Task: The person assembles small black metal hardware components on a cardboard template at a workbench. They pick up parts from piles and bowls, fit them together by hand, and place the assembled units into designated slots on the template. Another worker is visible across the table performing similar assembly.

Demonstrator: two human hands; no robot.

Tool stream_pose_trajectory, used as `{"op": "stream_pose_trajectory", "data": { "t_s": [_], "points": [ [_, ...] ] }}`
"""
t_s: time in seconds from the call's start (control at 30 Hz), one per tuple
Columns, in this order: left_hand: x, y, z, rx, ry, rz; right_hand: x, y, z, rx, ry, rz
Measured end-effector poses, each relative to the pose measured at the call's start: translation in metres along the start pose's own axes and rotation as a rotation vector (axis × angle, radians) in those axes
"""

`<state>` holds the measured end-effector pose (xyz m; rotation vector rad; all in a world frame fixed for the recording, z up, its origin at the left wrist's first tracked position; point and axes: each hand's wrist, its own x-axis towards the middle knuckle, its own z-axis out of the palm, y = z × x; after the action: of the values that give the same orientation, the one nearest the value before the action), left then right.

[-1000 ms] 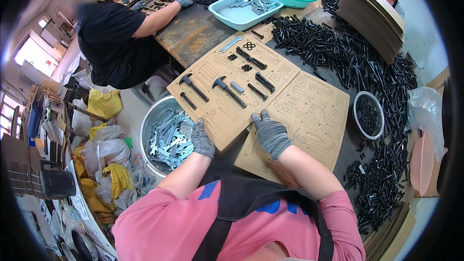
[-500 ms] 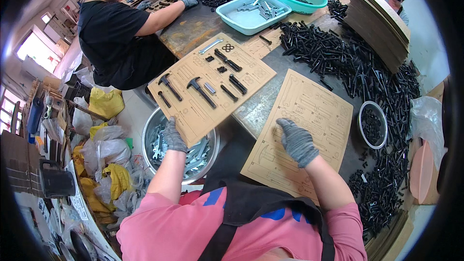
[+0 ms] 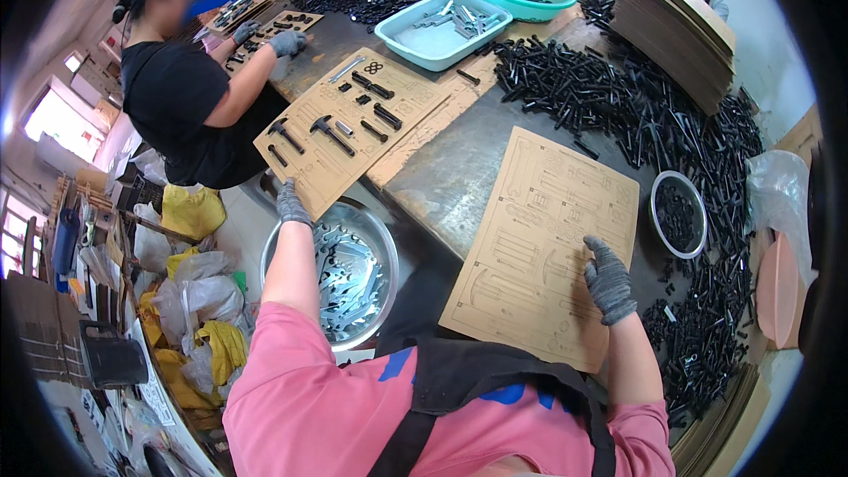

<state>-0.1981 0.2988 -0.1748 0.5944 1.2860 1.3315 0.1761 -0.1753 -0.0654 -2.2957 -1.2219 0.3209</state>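
Observation:
My left hand [image 3: 291,203], in a grey glove, grips the near corner of a brown board [image 3: 311,178]. On that board lie two black toy-like hammers [image 3: 333,135], a silver open-ended wrench [image 3: 347,69], a short silver tube [image 3: 344,128] and several black bolts and small parts. Its far side is over the worktable; the near corner juts past the edge. A second brown board [image 3: 499,221], printed with tool outlines and bearing no parts, lies in front of me at the table edge. Over its right side is my gloved right hand [image 3: 609,283], fingers extended, holding nothing.
A metal basin [image 3: 391,256] of silver wrenches stands below the table edge. Black bolts [image 3: 574,88] are heaped along the right, around a steel bowl [image 3: 678,247]. Farther back are a pale blue tray [image 3: 442,55], a green basin [image 3: 521,9] and stacked boards [image 3: 671,44]. A co-worker [image 3: 177,88] works at left.
My left hand has carried the loaded board left, toward the co-worker. My right hand has slid right and nearer to me over the printed board. The co-worker's hands have shifted over another board.

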Motion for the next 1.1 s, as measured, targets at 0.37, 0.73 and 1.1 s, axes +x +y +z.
{"op": "stream_pose_trajectory", "data": {
  "t_s": [0.37,0.73,1.1],
  "points": [
    [-0.081,0.028,0.043,0.249,-0.049,0.748,0.011,0.024,0.017,0.171,0.187,-0.146],
    [-0.283,-0.052,0.293,1.023,-1.112,1.020,0.012,0.016,0.021,0.261,0.175,-0.027],
    [-0.360,-0.115,0.398,1.726,-0.740,0.983,0.012,0.011,0.018,0.256,0.209,-0.072]
  ]
}}
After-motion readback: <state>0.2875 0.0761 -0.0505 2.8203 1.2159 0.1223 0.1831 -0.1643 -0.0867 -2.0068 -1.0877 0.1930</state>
